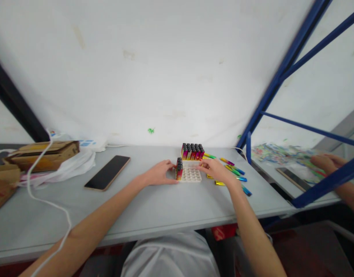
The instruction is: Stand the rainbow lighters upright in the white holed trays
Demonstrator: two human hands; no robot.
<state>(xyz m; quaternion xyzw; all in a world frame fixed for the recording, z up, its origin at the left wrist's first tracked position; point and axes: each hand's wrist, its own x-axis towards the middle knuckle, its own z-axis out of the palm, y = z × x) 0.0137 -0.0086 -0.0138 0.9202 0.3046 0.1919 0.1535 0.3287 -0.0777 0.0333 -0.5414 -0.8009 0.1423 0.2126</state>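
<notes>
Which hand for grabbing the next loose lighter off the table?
Right, I'd say. The right hand is at the right side of the tray, nearest the loose lighters; the left hand is across the tray.

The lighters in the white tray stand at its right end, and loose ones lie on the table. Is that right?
No, the head view shows the lighters in the tray at its left end, by the left hand. Loose ones do lie on the table.
</notes>
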